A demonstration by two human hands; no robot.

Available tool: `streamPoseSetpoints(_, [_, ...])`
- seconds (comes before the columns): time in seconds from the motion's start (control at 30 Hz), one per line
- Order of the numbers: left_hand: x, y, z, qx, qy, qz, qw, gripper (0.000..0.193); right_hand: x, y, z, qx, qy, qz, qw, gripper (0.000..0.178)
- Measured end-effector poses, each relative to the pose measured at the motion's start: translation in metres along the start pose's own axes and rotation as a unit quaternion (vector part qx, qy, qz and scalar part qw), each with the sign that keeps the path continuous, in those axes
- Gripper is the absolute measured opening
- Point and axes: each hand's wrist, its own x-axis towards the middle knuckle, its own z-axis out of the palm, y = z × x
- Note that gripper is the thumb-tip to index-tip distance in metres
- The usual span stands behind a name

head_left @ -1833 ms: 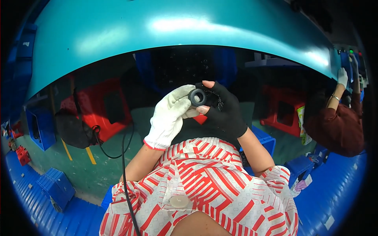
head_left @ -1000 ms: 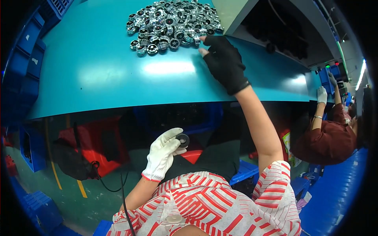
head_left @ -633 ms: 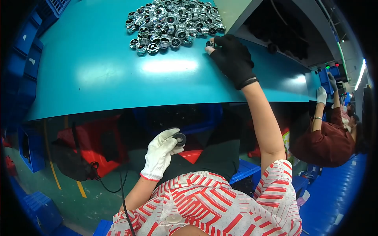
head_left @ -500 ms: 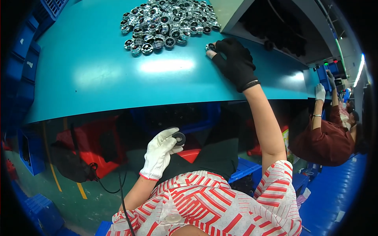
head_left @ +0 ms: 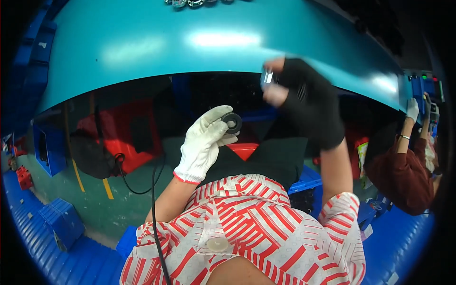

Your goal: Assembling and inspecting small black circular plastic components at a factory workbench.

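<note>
My left hand (head_left: 203, 141), in a white knit glove, pinches a black ring (head_left: 237, 121) between thumb and fingers. It is held in front of my body, below the table edge. My right hand (head_left: 311, 97) wears a black glove with bare fingertips. Its thumb and fingers are closed on a shiny silver round part (head_left: 267, 79), blurred by motion. That part is above and to the right of the ring, apart from it. At the top edge of the view, a few silver round parts (head_left: 195, 2) show from a pile on the table.
A teal table (head_left: 142, 61) spans the far side. Blue crates (head_left: 59, 223) stand on the left floor, near a red chair (head_left: 123, 130) with a black bag (head_left: 90, 154). A dark cable (head_left: 159, 237) hangs down my left side. A co-worker (head_left: 403, 175) in dark red sits at right.
My right hand has drawn back from beside the pile toward me, bringing the silver round part. The view has tipped down, so most of the pile has left it. My left hand still grips the ring.
</note>
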Motion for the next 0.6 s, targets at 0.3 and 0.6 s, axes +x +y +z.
streamPoseSetpoints(0.3, [0.001, -0.025, 0.009, 0.045, -0.001, -0.013, 0.999, 0.036, -0.076, 0.062, 0.041, -0.05, 0.042, -0.016, 0.998, 0.029])
streamPoseSetpoints(0.6, [0.002, -0.029, 0.012, 0.017, -0.006, -0.01, 1.0, 0.03, -0.086, 0.078, 0.043, -0.113, 0.048, -0.008, 0.992, 0.029])
